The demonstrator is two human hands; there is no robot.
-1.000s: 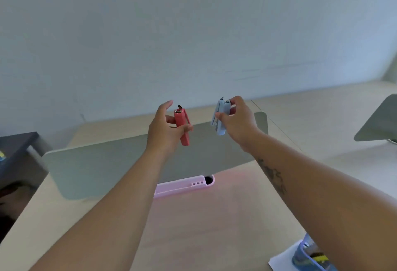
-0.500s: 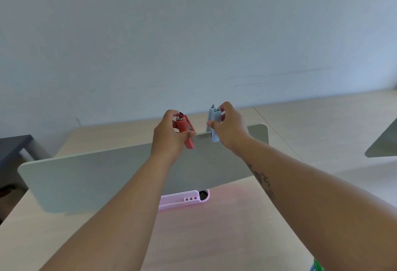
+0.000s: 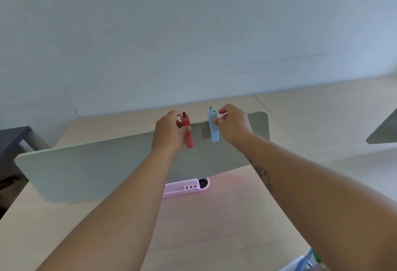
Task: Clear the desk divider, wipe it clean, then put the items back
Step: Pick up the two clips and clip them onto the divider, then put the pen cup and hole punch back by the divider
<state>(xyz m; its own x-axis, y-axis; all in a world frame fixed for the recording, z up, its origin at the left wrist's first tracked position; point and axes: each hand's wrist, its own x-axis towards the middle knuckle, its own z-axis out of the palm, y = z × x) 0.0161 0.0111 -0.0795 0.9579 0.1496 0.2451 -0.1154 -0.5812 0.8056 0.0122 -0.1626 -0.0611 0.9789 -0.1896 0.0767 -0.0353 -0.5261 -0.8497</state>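
A pale green desk divider (image 3: 90, 170) stands upright across the wooden desk (image 3: 214, 227). A red clip (image 3: 187, 130) sits over the divider's top edge, pinched between the thumb and fingers of my left hand (image 3: 169, 133). Just to its right a light blue clip (image 3: 213, 128) also straddles the top edge. My right hand (image 3: 233, 128) touches its upper part with thumb and fingertips. Both clips hang down the near face of the divider.
A pink holder (image 3: 185, 187) with small holes lies on the desk at the divider's foot. A dark side table (image 3: 12, 139) stands at the left. Another green panel (image 3: 384, 131) shows at the right edge. White paper and a blue-green object (image 3: 309, 261) lie at bottom right.
Both hands have lowered the red and blue clips from the air onto the divider's top edge. The view has tilted slightly.
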